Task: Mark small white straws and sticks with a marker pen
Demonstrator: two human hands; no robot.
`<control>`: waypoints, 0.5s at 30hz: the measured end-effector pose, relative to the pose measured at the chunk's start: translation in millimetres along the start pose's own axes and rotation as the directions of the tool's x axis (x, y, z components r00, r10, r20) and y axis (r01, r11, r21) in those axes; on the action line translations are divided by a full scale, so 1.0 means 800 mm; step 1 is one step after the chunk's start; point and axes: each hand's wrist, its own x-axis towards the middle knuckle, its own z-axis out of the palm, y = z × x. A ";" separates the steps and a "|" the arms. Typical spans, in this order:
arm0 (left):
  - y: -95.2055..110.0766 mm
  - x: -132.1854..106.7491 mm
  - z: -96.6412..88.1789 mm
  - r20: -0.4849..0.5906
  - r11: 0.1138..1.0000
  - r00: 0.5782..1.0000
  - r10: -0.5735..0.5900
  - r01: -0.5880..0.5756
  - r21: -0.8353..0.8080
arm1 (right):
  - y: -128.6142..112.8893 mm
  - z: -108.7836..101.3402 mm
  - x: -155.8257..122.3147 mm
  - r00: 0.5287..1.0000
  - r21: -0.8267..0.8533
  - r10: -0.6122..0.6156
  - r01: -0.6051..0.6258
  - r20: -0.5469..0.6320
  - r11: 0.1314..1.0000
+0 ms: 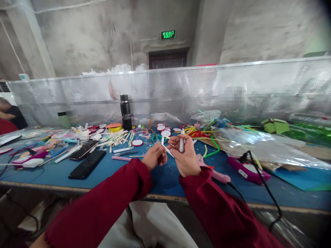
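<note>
Head camera faces forward and down, close above left hand point(154, 156), right hand point(186, 159) and table point(165, 181).

A black flask point(126, 112) stands upright at the far edge of the blue tabletop point(165, 179), before a perforated metal screen point(258, 86). A green cup point(63, 120) stands towards the far left corner. Two dark phones point(87, 164) lie side by side near the front edge, left of centre. Wooden sticks point(116, 137) lie scattered just beside the flask. A magenta glue gun point(248, 170) with a black cable lies towards the right, beside a clear plastic bag point(258, 144).
</note>
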 end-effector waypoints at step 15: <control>0.002 -0.002 -0.001 0.003 0.999 1.000 0.024 -0.024 0.032 | -0.014 0.004 -0.009 0.986 -0.255 -0.163 0.152 -0.023 0.955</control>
